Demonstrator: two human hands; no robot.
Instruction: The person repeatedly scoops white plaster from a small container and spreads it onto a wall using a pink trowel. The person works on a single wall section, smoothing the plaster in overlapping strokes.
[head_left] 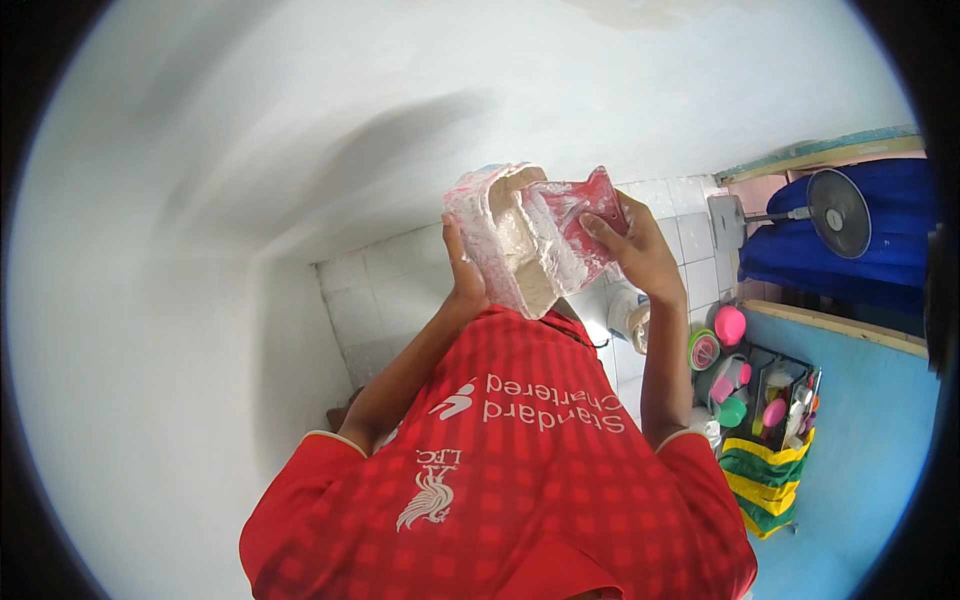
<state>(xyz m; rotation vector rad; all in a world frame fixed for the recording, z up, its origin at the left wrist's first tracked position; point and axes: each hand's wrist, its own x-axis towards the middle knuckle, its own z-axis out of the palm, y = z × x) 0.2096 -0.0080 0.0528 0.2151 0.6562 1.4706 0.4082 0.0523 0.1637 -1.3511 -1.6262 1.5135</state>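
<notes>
My left hand (pixel 465 268) grips the side of a pinkish, paste-smeared tub (pixel 475 230) in front of my chest. Off-white paste (pixel 513 235) coats its inside and rim. In my right hand (pixel 640 250) is a flat red scraper (pixel 592 192), thumb pressed on its face. White paste streaks the scraper, and its left edge meets the tub's rim. The fingers of both hands are partly hidden behind what they hold.
A smooth white wall (pixel 400 110) rises ahead and on the left. White tiles (pixel 375 290) lie below. At right are a grey fan (pixel 838 213), a blue cloth (pixel 890 270), a whitish container (pixel 628 318), a rack of colourful kitchenware (pixel 770 385) and a yellow-green striped bag (pixel 765 480).
</notes>
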